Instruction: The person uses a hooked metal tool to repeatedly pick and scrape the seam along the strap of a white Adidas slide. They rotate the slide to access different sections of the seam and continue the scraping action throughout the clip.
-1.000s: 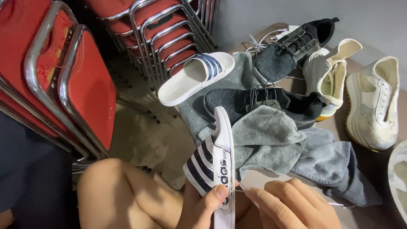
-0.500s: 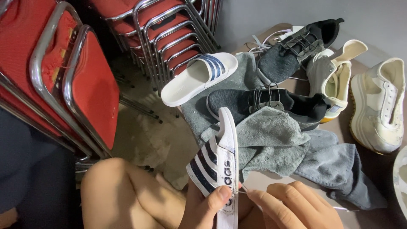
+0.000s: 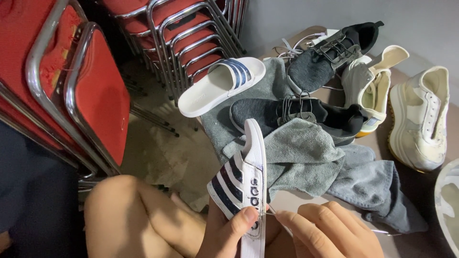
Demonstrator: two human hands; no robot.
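Note:
My left hand (image 3: 228, 235) grips a white slide sandal with dark blue stripes (image 3: 243, 181), held on edge with its toe pointing away, my thumb pressed on its sole edge. Beside it, my right hand (image 3: 329, 232) pinches a thin small thing (image 3: 270, 211) against the sandal's edge; I cannot tell what that thing is. The matching white slide (image 3: 221, 85) lies on the floor further away, partly on a grey cloth (image 3: 306, 157).
Stacked red chairs with chrome frames (image 3: 100, 91) fill the left and back. Grey sneakers (image 3: 330, 55), a dark sneaker (image 3: 296, 114) and cream shoes (image 3: 420, 119) lie at the right. A blue-grey cloth (image 3: 377, 186) sits near my right hand. My bare knee (image 3: 129, 215) is below.
The view has shifted slightly. My hands and the striped sandal keep nearly the same pose; my left thumb stays on the sole edge.

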